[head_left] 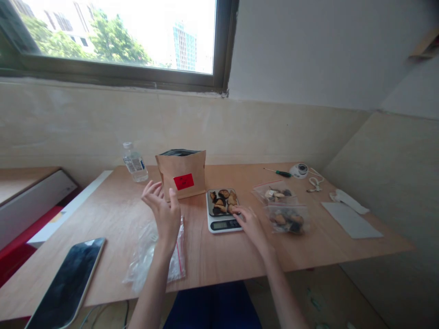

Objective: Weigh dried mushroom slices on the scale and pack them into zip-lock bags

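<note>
A white kitchen scale (213,225) with a small display stands near the middle of the table. Its dark pan carries several dried mushrooms (220,201), brown and dark, lying loosely. My right hand (253,227) reaches over the scale's right front corner, its fingertips closed at a mushroom on the pan's edge. Raised to the left of the scale, my left hand (165,214) has its fingers apart and nothing in it. Behind it stands an open brown paper pouch (164,167) with a red label. Below the left hand lie clear zip bags (144,256).
Two zip bags of dried mushrooms (288,218) lie right of the scale. Farther back are a screwdriver (283,173), a white dome camera (300,170) and a cable. White paper (351,221) lies at right. A water bottle (135,164) and a phone (70,283) are at left.
</note>
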### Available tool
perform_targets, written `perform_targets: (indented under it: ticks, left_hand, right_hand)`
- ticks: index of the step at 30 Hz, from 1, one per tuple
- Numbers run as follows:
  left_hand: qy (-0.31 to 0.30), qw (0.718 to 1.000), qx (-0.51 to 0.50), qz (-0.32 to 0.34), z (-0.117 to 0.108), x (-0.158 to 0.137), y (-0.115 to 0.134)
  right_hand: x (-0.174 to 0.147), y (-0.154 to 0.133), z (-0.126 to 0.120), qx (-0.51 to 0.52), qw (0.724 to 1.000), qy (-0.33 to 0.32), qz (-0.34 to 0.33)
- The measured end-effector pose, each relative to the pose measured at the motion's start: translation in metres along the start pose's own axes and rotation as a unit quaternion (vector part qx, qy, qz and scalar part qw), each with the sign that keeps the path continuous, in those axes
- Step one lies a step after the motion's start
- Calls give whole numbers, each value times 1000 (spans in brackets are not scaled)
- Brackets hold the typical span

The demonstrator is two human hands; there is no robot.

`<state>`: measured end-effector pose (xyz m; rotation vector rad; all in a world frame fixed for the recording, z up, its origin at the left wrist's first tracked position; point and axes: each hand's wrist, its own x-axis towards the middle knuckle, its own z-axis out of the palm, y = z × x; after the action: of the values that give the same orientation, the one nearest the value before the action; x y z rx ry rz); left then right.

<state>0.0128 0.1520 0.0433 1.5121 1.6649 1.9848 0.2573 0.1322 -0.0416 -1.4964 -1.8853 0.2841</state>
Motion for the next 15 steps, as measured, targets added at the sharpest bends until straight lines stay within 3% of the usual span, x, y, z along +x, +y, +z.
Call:
perform_targets:
  ticks: [4, 8, 11, 15]
  left_hand:
    - [-86, 994, 65, -27, -21, -28, -14]
    - [-205, 966, 122, -98, -49, -60, -37]
    - [-230, 951, 158, -132, -63, -85, -57]
    - [-247, 947, 177, -107, -68, -101, -74]
  right_hand:
    - [2, 1, 3, -23, 999, 19, -14]
    - [-19, -6, 2, 27, 996, 82, 1]
    - [-43, -20, 5, 75, 990, 110, 34]
    - [-68, -49, 16, 137, 988, 50, 43]
